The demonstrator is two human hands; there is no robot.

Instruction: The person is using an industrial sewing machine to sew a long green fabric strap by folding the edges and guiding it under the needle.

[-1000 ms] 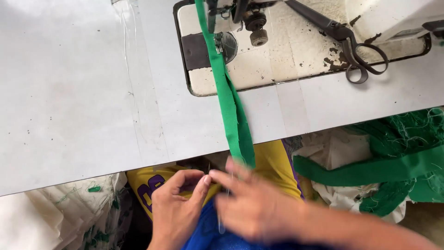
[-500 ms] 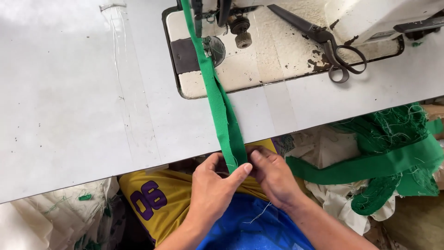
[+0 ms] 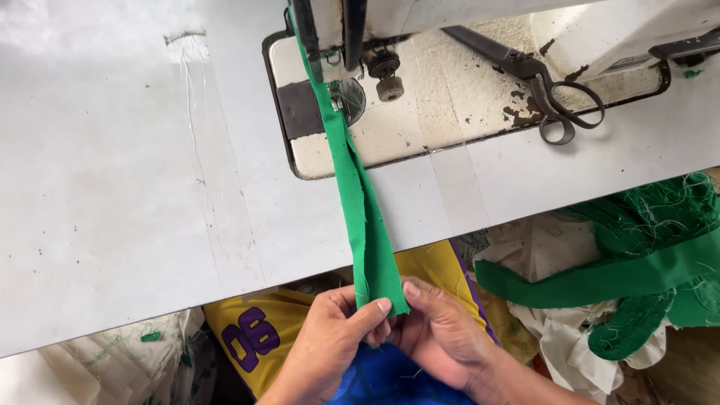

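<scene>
A pale grey desk (image 3: 135,187) filled most of the view, scuffed and streaked, with a worn cream sewing machine bed (image 3: 450,105) set into it at the far side. A long green fabric strip (image 3: 360,202) ran from under the machine's needle area straight back toward the person, its long axis nearly at right angles to the desk's near edge, leaning slightly to the right as it came closer. Its near end hung past the desk edge and was pinched by both hands. The left hand (image 3: 326,349) gripped the strip's end between thumb and fingers (image 3: 381,306) from the left; the right hand (image 3: 442,334) closed on it from the right, thumb pressed on the cloth beside the left thumb.

Well beyond the fingers and off to the right, dark scissors (image 3: 544,86) lay on the machine bed, handles toward the person. Right of the fingers, below the desk edge, a heap of green cloth (image 3: 645,270) with loose threads sat on pale fabric scraps. Under the hands lay a yellow garment (image 3: 262,337) with purple numerals, and blue cloth (image 3: 382,379) nearest the body.

The strip's far end vanished beneath the presser foot, so how it sat there could not be made out. The machine's head was cut off by the top edge.
</scene>
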